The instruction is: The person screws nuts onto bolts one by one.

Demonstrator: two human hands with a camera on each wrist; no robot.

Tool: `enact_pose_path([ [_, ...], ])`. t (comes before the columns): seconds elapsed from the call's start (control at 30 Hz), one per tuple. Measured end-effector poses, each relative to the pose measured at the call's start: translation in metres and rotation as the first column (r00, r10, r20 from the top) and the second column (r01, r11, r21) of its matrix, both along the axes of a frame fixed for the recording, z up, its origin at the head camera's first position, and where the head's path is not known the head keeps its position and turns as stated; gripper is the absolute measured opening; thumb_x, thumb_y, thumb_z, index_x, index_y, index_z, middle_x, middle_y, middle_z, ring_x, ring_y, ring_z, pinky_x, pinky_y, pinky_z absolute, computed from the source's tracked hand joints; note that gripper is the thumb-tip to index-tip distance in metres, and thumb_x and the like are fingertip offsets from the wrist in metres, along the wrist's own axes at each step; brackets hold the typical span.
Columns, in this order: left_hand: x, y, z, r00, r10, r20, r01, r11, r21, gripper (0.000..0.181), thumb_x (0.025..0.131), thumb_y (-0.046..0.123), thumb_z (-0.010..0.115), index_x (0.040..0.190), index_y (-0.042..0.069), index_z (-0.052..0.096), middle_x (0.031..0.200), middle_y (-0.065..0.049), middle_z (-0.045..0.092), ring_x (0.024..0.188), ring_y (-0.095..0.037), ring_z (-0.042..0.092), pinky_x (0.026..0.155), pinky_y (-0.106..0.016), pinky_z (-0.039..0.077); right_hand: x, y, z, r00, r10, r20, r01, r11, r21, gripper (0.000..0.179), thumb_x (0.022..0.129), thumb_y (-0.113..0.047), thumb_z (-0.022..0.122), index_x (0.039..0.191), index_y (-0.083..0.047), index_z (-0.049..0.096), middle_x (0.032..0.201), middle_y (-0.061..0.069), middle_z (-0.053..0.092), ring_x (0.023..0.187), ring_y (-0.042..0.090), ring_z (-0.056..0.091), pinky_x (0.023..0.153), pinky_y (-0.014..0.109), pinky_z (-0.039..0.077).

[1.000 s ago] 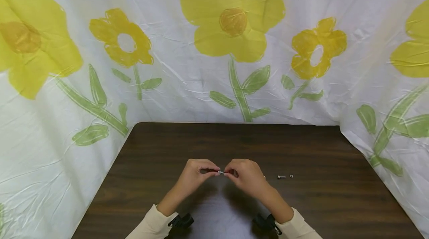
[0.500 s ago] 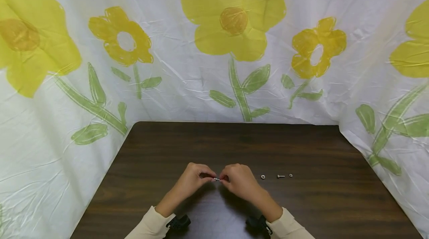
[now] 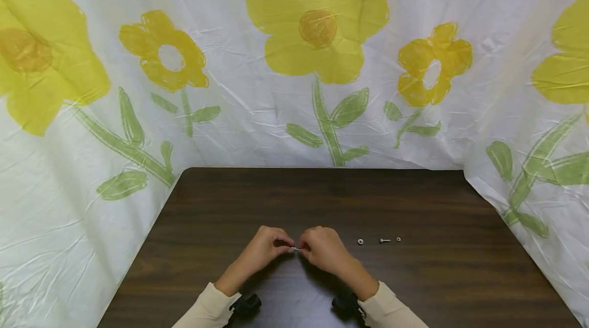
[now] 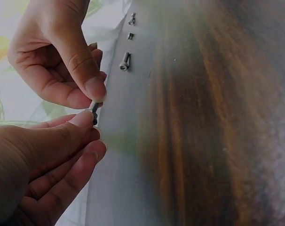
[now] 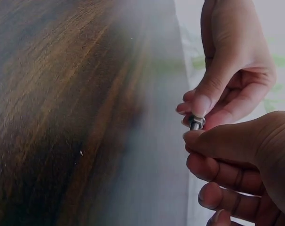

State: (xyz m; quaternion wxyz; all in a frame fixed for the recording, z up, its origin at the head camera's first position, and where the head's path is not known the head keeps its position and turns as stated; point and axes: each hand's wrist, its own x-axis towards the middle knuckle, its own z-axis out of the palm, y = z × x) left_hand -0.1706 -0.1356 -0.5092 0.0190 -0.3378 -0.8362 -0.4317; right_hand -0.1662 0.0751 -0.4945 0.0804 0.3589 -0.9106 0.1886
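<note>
A small metal bolt (image 3: 296,249) is held between both hands, low over the dark table. My left hand (image 3: 264,246) pinches one end with thumb and fingertips. From the other side my right hand (image 3: 324,250) grips the opposite end the same way. Threads on the bolt (image 4: 92,106) show between the thumbs in the left wrist view. Close to the left thumb in the right wrist view is a wider hex piece (image 5: 197,120); whether it is a nut or the bolt's head I cannot tell. The fingertips hide both ends.
On the table (image 3: 221,200), right of the hands, lie a nut (image 3: 360,241), another bolt (image 3: 384,240) and a smaller nut (image 3: 398,239) in a row. A white cloth (image 3: 257,129) with yellow flowers hangs behind the table and along its sides.
Both hands have shifted a little left and nearer the body, still holding the bolt. The nut that the right hand mostly covered is now in full sight.
</note>
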Motion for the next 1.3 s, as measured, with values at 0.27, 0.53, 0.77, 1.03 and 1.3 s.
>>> enact_pose_path([
  [0.27, 0.001, 0.001, -0.004, 1.000, 0.019, -0.003, -0.019, 0.998, -0.063, 0.009, 0.082, 0.001, 0.081, 0.090, 0.004, 0.080, 0.089, -0.003, 0.076, 0.082, -0.011, 0.071, 0.073, -0.023, 0.057, -0.001, -0.004, -0.005, 1.000, -0.002, -0.005, 0.003, 1.000, 0.022, 0.010, 0.080, -0.010, 0.084, 0.077, -0.017, 0.078, 0.075, -0.007, 0.071, 0.064, 0.006, 0.063, 0.055, 0.023, 0.051],
  [0.53, -0.001, 0.004, -0.007, 0.999, 0.025, -0.049, -0.030, 0.993, -0.114, 0.008, 0.081, 0.001, 0.082, 0.089, 0.004, 0.080, 0.087, -0.004, 0.076, 0.079, -0.012, 0.071, 0.071, -0.023, 0.057, -0.001, -0.007, -0.007, 1.000, -0.015, -0.007, 0.016, 0.999, 0.038, 0.014, 0.080, -0.009, 0.084, 0.072, -0.018, 0.078, 0.071, -0.008, 0.070, 0.061, 0.006, 0.062, 0.052, 0.022, 0.049],
  [0.77, -0.003, 0.005, -0.006, 0.999, 0.028, -0.045, -0.034, 0.990, -0.135, 0.008, 0.080, 0.001, 0.083, 0.086, 0.007, 0.080, 0.085, -0.001, 0.076, 0.079, -0.012, 0.071, 0.070, -0.025, 0.057, -0.002, -0.010, -0.008, 1.000, -0.013, -0.025, 0.015, 0.997, 0.071, 0.019, 0.080, -0.010, 0.084, 0.066, -0.021, 0.075, 0.066, -0.010, 0.067, 0.057, 0.005, 0.059, 0.051, 0.024, 0.048],
  [1.03, -0.003, 0.004, -0.008, 0.999, 0.041, -0.017, -0.043, 0.991, -0.126, 0.009, 0.079, -0.001, 0.084, 0.085, 0.006, 0.080, 0.085, -0.002, 0.075, 0.075, -0.009, 0.069, 0.065, -0.025, 0.057, -0.001, -0.012, -0.004, 0.999, -0.033, -0.016, 0.034, 0.998, 0.059, 0.021, 0.078, -0.009, 0.085, 0.064, -0.021, 0.074, 0.064, -0.011, 0.066, 0.054, 0.004, 0.054, 0.049, 0.023, 0.044],
  [1.3, -0.003, 0.004, -0.007, 0.999, 0.035, 0.002, -0.035, 0.992, -0.120, 0.009, 0.081, -0.002, 0.083, 0.086, 0.004, 0.079, 0.085, -0.004, 0.075, 0.073, -0.008, 0.068, 0.063, -0.023, 0.057, -0.004, -0.009, -0.005, 0.999, -0.031, 0.025, 0.029, 0.998, 0.059, 0.016, 0.079, -0.012, 0.087, 0.069, -0.022, 0.077, 0.069, -0.010, 0.070, 0.057, 0.004, 0.059, 0.050, 0.024, 0.047],
])
